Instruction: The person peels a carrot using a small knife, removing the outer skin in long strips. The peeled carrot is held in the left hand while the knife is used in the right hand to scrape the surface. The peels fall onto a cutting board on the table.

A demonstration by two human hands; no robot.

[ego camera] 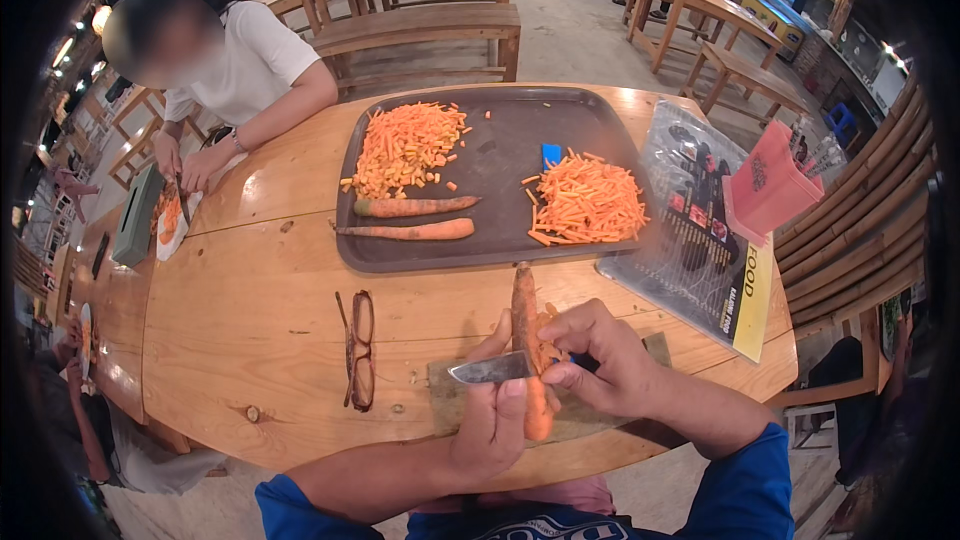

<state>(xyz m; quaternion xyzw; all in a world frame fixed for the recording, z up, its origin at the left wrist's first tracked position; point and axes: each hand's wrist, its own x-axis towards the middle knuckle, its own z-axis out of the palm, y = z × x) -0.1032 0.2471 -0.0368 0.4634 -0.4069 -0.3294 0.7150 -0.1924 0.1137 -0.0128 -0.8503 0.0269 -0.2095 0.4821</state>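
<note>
My left hand [491,420] grips a partly peeled carrot [523,300], held pointing away from me over the near edge of the table. The lower end of the carrot is bright orange, the upper end still has darker skin. In my right hand [611,364] is a small knife, its wide steel blade [487,369] lying across the carrot. Bits of blue and black show at the right fingers, where the handle is mostly hidden. Orange peel [553,349] bunches between the right fingers and the carrot. Beneath my hands lies a flat greenish-grey board or mat [446,390], partly covered.
A brown tray [495,217] holds cut carrot piles [589,199], two whole carrots [416,208] and a blue object [551,156]. Eyeglasses [362,352] lie left; a laminated menu [690,240] and pink holder [772,180] stand right. Another person [251,60] cuts carrot at the far left.
</note>
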